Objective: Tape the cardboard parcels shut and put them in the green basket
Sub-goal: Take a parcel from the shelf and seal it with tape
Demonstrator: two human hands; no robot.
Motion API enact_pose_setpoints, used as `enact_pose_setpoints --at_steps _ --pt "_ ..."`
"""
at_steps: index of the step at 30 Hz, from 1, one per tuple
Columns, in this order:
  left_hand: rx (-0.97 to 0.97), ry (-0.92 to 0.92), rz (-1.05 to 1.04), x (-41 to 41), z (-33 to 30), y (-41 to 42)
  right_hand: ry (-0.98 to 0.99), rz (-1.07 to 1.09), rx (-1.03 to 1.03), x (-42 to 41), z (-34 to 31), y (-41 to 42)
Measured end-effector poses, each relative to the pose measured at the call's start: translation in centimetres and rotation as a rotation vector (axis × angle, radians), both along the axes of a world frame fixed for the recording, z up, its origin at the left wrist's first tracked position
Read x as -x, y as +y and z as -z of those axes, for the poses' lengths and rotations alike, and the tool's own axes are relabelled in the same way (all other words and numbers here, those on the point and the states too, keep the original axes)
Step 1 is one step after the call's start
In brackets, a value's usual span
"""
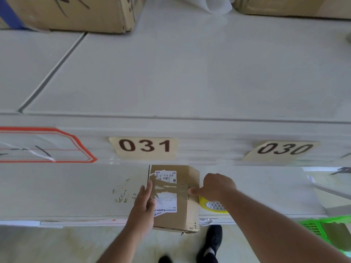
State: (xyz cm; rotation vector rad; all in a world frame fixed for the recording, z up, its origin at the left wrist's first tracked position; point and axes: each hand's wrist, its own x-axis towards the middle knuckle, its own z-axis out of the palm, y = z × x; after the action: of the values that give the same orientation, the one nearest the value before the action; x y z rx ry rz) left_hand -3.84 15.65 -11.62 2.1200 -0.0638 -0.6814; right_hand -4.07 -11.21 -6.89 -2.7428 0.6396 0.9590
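Note:
A small cardboard parcel (180, 211) with white shipping labels lies at the front edge of the white table (76, 190), its near end overhanging. A strip of clear tape runs across its top. My left hand (144, 207) lies against the parcel's left side with straight fingers. My right hand (216, 186) presses its thumb on the tape at the parcel's right top edge and holds a yellow tape roll (214, 205) beneath the palm. The green basket (319, 226) stands low at the right, below the table edge, with cardboard inside.
Number cards 031 (145, 147) and 030 (283, 149) are stuck on the table. Large cardboard boxes (76, 12) stand at the far left and far right. A red-outlined label (47, 145) lies left. My black shoe (213, 242) is on the floor below.

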Motion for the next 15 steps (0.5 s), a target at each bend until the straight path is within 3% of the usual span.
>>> enact_pose_setpoints --at_steps 4,6,8,12,15 --pt "-0.532 -0.3 0.192 0.8 -0.3 -1.5 0.0 0.001 -0.004 0.0 0.0 0.2" --pt "-0.688 -0.297 0.242 1.6 -1.7 -4.2 -0.004 0.002 -0.014 0.1 -0.1 0.3" --pt "-0.692 -0.146 0.2 2.5 -2.3 -6.9 -0.006 -0.002 -0.012 0.2 -0.4 0.4" --pt "-0.763 -0.114 0.162 2.2 -3.4 -8.3 -0.015 -0.069 -0.015 0.1 -1.3 0.5" --pt "-0.569 -0.072 0.102 1.1 -2.4 -5.9 -0.066 -0.067 -0.162 0.1 -4.4 -0.1"
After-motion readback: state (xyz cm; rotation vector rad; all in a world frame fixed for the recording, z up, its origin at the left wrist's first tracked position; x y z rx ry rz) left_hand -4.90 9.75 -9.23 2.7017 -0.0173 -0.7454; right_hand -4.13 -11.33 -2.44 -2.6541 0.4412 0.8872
